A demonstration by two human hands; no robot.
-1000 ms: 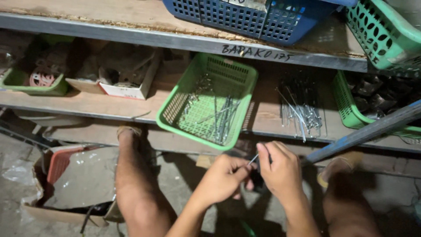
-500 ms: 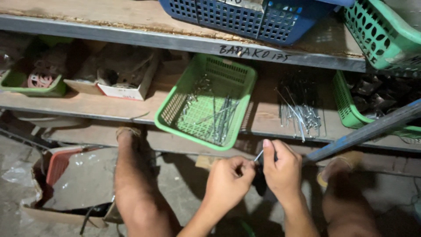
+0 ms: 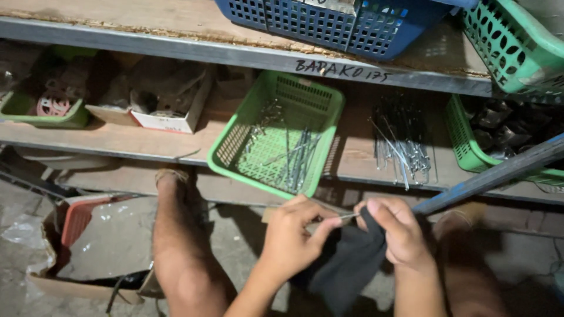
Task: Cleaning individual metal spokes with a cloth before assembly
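Fingers of the left hand (image 3: 291,238), lower centre of the frame, pinch narrow on one end of a thin bright metal rod (image 3: 346,216); thumb and forefinger of the right hand (image 3: 395,232), just right of it, are closed on a dark grey crumpled cloth (image 3: 349,264) that wraps the rod's other end. Rod lies near level between the two hands; cloth hangs below them.

Above the hands, centre: green slotted plastic basket (image 3: 276,138), tilted over the edge of the wooden lower shelf (image 3: 141,141), holding a loose lot of similar thin metal rods (image 3: 296,158). Right of it: bare pile of shiny metal pins (image 3: 402,147) lying on the shelf. Far right: second green basket (image 3: 470,147) with dark lumpy parts, contents unclear. A blue metal bar (image 3: 493,176) slants across the right side.

Left on the shelf: shallow green tray (image 3: 35,111) and white cardboard box (image 3: 170,120). Top of frame: blue lattice plastic crate (image 3: 329,23) on the upper shelf. Lower left: torn cardboard carton (image 3: 76,252) on the floor, beside the person's bare knee.
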